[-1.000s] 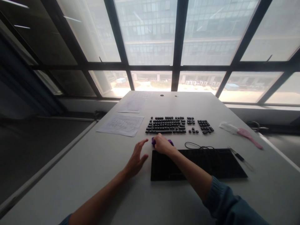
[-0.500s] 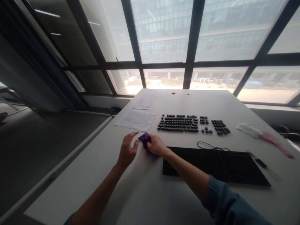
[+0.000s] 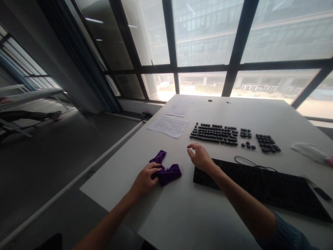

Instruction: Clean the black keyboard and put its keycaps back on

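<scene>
Fingers of L hand (image 3: 144,178) are laid on purple cloth (image 3: 170,174); whether it's clamped can't be told. Thumb & index of R hand (image 3: 201,158) are held apart, w/ a gap btwn tips, near far L corner of black kbd base (image 3: 260,184). Cloth is left rumpled on white table (image 3: 166,211), L of base & apart from it. Cable (image 3: 257,166) is looped along base's far edge; dark-handled tool (image 3: 322,193) is seen at its R end. Beyond, black keycaps (image 3: 214,133) are set out in 4 groups, w/ printed papers (image 3: 169,126) placed to their L. White-and-pink item (image 3: 307,151) is cut off at far R. Table is backed by windows (image 3: 203,33).
</scene>
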Demonstrator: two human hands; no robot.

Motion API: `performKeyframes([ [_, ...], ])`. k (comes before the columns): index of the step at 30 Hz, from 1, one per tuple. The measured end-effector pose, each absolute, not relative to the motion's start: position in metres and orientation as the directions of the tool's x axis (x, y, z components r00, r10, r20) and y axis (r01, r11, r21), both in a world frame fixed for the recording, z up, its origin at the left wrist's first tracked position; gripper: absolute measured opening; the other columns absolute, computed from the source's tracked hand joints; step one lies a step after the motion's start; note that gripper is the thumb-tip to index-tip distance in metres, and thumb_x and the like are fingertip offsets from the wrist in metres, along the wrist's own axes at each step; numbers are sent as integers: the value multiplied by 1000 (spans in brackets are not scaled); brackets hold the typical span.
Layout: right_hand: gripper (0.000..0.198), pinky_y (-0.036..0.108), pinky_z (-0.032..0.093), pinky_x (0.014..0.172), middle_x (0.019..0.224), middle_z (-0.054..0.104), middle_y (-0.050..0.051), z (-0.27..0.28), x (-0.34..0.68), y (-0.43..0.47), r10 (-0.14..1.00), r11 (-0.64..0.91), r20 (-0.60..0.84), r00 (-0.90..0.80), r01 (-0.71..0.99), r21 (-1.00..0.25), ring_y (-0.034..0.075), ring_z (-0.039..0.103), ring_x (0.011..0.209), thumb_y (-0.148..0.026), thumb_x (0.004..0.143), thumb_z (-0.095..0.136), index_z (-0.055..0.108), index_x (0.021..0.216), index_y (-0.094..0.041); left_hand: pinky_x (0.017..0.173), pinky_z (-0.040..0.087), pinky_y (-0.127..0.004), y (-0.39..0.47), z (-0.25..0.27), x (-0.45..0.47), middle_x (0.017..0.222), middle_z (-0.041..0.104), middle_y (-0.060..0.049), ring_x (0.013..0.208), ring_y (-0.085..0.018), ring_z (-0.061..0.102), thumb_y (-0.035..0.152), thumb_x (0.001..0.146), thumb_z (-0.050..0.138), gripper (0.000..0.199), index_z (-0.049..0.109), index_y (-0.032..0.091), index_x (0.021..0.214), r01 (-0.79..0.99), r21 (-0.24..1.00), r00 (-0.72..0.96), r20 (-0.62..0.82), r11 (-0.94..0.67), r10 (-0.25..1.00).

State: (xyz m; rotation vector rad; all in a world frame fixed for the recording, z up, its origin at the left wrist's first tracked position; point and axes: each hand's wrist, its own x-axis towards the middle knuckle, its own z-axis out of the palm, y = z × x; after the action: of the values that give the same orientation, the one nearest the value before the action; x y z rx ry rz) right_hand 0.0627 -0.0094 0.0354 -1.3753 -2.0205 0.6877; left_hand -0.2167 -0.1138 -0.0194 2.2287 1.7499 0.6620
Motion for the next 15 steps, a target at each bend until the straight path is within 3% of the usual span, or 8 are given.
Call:
performKeyframes([
  [3,26,35,49,91,105,73,11,34,67,-14,924,364,200,-327,586,-724,22,67,98,-26,92,55,73,106,-15,105,52,-46,-175,-17,-288,117,72,-7,111,-28,66,22,78,57,31,77,22,101,933,360,-78,249,-18,965],
  [6,25,35,52,87,103,74,11,31,62,-18,909,382,203,-363,533,-755,22,69,94,-26,91,55,74,104,-16,92,58,-42,-225,-2,-346,96,76,-10,90,-29,71,22,72,57,23,76,19,84,921,259,-368,332,291,869],
  [8,24,36,54,86,104,74,11,31,56,-24,899,397,218,-379,499,-770,23,69,94,-26,91,56,74,103,-17,95,56,-42,-243,15,-361,96,75,-11,94,-30,70,21,72,55,24,75,18,85,897,237,-439,405,372,802],
  [10,24,36,55,85,105,73,11,36,49,-38,879,427,243,-410,448,-786,22,69,94,-25,91,55,74,103,-17,104,51,-44,-244,33,-350,109,74,-10,104,-29,68,20,75,52,29,76,18,92,912,274,-404,482,304,777],
  [12,27,34,56,82,113,70,12,44,43,-59,833,476,277,-479,364,-801,21,69,93,-26,93,54,73,111,-18,110,48,-45,-230,46,-312,117,71,-8,111,-27,66,19,78,53,30,76,20,98,920,368,-319,500,135,805],
  [15,43,33,57,85,135,60,11,55,39,-97,716,561,330,-615,227,-796,19,68,100,-28,95,54,59,138,-25,98,56,-45,-193,50,-228,115,71,-7,109,-27,67,24,82,65,27,73,20,107,745,659,-248,416,-103,875],
])
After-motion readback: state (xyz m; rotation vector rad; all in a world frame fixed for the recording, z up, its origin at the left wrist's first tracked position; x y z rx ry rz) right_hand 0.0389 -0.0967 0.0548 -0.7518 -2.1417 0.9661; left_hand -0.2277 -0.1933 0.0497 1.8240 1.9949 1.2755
